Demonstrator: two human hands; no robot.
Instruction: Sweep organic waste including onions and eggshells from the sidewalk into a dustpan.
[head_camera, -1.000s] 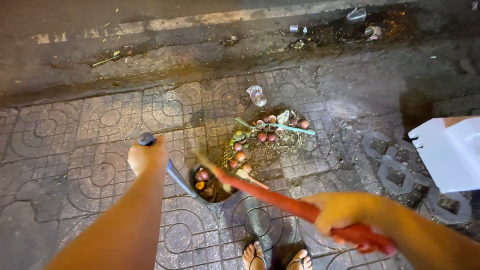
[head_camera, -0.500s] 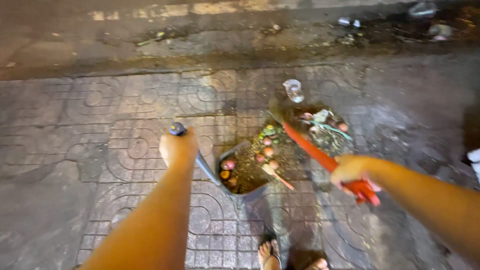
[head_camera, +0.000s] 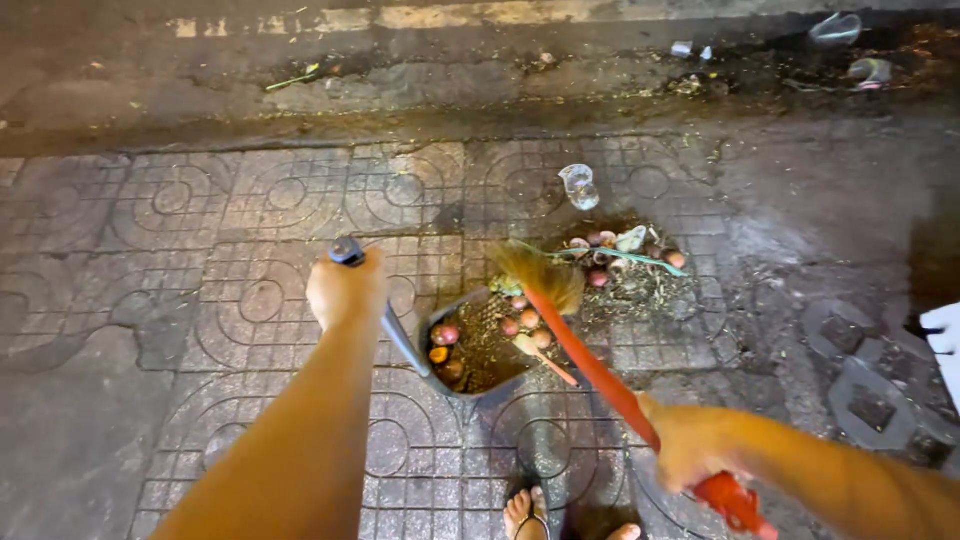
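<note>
My left hand (head_camera: 343, 288) grips the top of a long dark dustpan handle (head_camera: 402, 342). The dark dustpan (head_camera: 478, 350) rests on the patterned pavement and holds small round red and orange fruits, dirt and scraps. My right hand (head_camera: 688, 445) is closed around a broom's red handle (head_camera: 600, 372). Its straw bristles (head_camera: 540, 275) touch the pan's far edge. Just beyond lies a pile of rubbish (head_camera: 625, 265): more round fruits, green stalks, dry debris.
A crushed clear plastic cup (head_camera: 580, 186) lies beyond the pile. The kerb and dark road (head_camera: 450, 80) run across the top, with litter (head_camera: 860, 70) at the upper right. My sandalled feet (head_camera: 530, 512) stand below the pan. A white object (head_camera: 945, 335) shows at the right edge.
The broom head has swept leftwards from the pile to the dustpan's edge, and more fruits now lie in the pan. The view has shifted between frames.
</note>
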